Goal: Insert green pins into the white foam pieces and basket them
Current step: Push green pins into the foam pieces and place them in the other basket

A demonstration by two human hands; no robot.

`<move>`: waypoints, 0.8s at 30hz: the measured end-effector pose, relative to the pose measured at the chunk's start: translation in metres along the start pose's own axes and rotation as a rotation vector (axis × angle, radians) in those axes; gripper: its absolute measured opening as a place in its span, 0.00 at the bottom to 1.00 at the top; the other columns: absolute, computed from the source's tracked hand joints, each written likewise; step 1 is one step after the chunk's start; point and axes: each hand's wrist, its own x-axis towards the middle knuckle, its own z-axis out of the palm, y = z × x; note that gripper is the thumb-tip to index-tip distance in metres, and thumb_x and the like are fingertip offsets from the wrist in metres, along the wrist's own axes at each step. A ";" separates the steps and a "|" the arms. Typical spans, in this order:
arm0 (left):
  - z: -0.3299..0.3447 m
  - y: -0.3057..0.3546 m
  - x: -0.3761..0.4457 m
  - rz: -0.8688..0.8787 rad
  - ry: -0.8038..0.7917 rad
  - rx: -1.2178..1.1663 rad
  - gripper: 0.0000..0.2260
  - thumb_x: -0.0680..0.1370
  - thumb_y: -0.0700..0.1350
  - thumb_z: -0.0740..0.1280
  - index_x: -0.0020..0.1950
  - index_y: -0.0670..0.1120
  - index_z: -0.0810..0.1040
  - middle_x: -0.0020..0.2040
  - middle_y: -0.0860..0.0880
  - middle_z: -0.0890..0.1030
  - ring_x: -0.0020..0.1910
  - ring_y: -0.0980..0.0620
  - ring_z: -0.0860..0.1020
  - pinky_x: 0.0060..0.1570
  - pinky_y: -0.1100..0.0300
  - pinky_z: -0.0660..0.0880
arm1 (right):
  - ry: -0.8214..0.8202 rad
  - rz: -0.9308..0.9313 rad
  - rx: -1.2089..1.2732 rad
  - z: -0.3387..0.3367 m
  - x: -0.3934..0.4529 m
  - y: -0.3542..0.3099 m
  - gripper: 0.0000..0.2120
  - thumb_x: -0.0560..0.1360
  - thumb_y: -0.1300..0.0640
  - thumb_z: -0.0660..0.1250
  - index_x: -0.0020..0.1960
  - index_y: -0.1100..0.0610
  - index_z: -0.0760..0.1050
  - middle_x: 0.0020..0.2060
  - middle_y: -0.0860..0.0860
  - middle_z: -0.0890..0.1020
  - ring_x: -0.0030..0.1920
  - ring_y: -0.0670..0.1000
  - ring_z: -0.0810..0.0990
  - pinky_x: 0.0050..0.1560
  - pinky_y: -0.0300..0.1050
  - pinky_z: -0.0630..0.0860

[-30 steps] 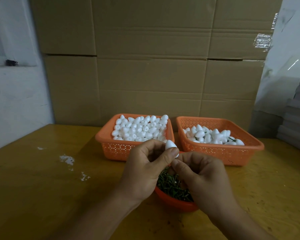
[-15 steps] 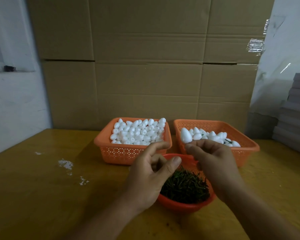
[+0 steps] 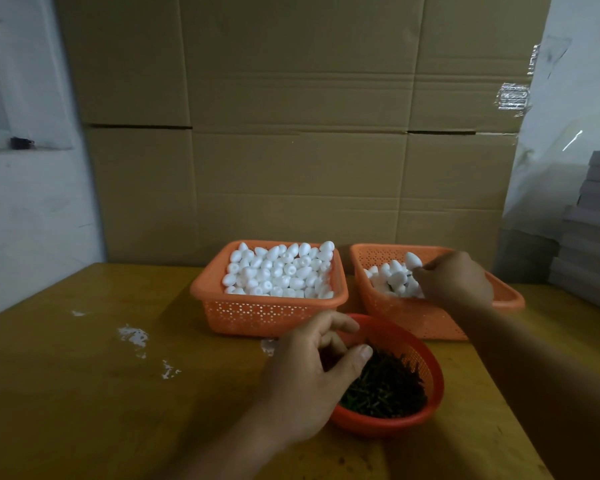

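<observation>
My right hand (image 3: 454,282) reaches over the right orange basket (image 3: 413,320) and pinches a white foam piece (image 3: 413,260) at its green pin, just above the pile of pinned pieces (image 3: 392,280) inside. My left hand (image 3: 309,379) hovers over the near-left rim of the round orange bowl (image 3: 432,372) of green pins (image 3: 388,389). Its fingers are loosely curled and hold nothing. The left orange basket (image 3: 267,317) is heaped with plain white foam pieces (image 3: 278,271).
Everything stands on a yellow-brown wooden table (image 3: 84,393) with white foam crumbs (image 3: 132,336) at the left. Large cardboard boxes (image 3: 291,150) form a wall behind the baskets. A stack of grey sheets (image 3: 593,230) stands at the far right.
My right hand carried the pinned foam piece from in front of me to the right basket. My left hand let go of it and dropped toward the pin bowl.
</observation>
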 end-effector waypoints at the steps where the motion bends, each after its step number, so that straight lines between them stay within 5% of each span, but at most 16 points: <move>1: 0.000 0.000 0.000 0.003 -0.003 0.010 0.12 0.74 0.60 0.68 0.55 0.58 0.77 0.37 0.57 0.81 0.38 0.57 0.80 0.40 0.59 0.76 | 0.004 0.013 -0.042 0.002 0.003 0.001 0.17 0.75 0.45 0.68 0.35 0.57 0.80 0.31 0.53 0.82 0.36 0.55 0.80 0.41 0.47 0.77; 6: 0.003 -0.002 -0.002 0.015 -0.020 0.035 0.14 0.73 0.63 0.66 0.55 0.60 0.76 0.38 0.57 0.80 0.38 0.55 0.80 0.41 0.54 0.76 | 0.006 0.033 -0.193 0.010 0.013 0.004 0.19 0.75 0.40 0.68 0.37 0.56 0.77 0.36 0.54 0.80 0.41 0.57 0.79 0.51 0.52 0.78; 12: 0.003 0.000 -0.003 0.043 -0.038 0.039 0.08 0.76 0.58 0.68 0.51 0.57 0.76 0.33 0.57 0.78 0.32 0.60 0.75 0.35 0.62 0.72 | -0.015 0.019 -0.188 0.010 0.011 0.008 0.17 0.76 0.45 0.68 0.36 0.56 0.78 0.32 0.53 0.81 0.34 0.53 0.79 0.37 0.44 0.75; 20: 0.001 -0.001 -0.002 0.068 -0.019 0.046 0.12 0.78 0.51 0.70 0.37 0.55 0.69 0.29 0.56 0.72 0.29 0.59 0.69 0.31 0.62 0.67 | 0.027 -0.084 0.268 -0.013 -0.022 0.003 0.09 0.74 0.59 0.66 0.38 0.61 0.82 0.32 0.58 0.83 0.32 0.59 0.79 0.34 0.47 0.71; 24: 0.000 -0.003 0.001 0.065 0.028 0.067 0.21 0.79 0.50 0.68 0.29 0.52 0.63 0.24 0.56 0.64 0.26 0.57 0.63 0.29 0.58 0.63 | -0.030 -0.194 0.400 -0.028 -0.059 -0.001 0.09 0.77 0.61 0.66 0.46 0.51 0.83 0.37 0.49 0.84 0.26 0.44 0.76 0.26 0.41 0.70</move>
